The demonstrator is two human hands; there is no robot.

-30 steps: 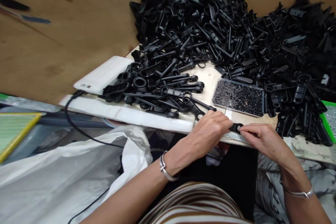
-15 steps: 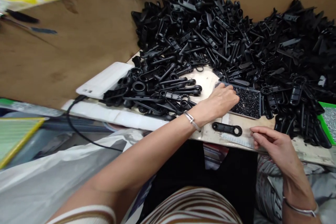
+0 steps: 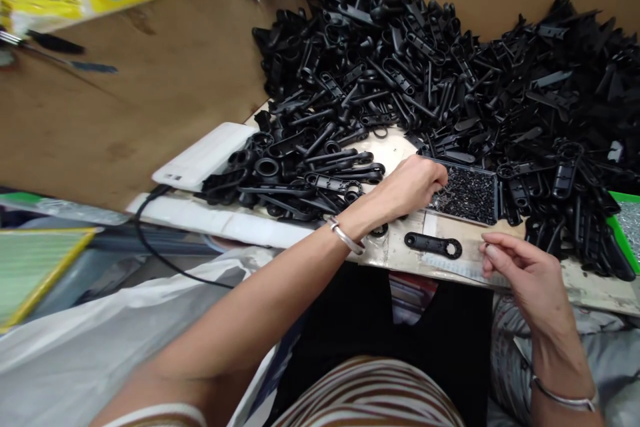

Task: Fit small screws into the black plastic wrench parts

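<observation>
My left hand [image 3: 417, 181] is closed in a pinch at the left end of a shallow clear tray [image 3: 463, 219] of tiny black parts; whatever its fingertips hold is hidden. A single black plastic piece [image 3: 431, 244], with a round hole at its right end, lies flat on the table near the front edge. Right of that piece, my right hand [image 3: 523, 270] hovers over the table edge with thumb and forefinger pinched together, on something too small to name.
Large heaps of black plastic parts [image 3: 400, 67] fill the back and right. A white box [image 3: 203, 157] with a black cable [image 3: 145, 240] sits left. Cardboard [image 3: 175, 80] walls the back left. A green-rimmed tray [image 3: 620, 233] stands far right.
My left hand has drawn back slightly to the left, uncovering more of the tray, and its fingers have curled in. My right hand has barely moved.
</observation>
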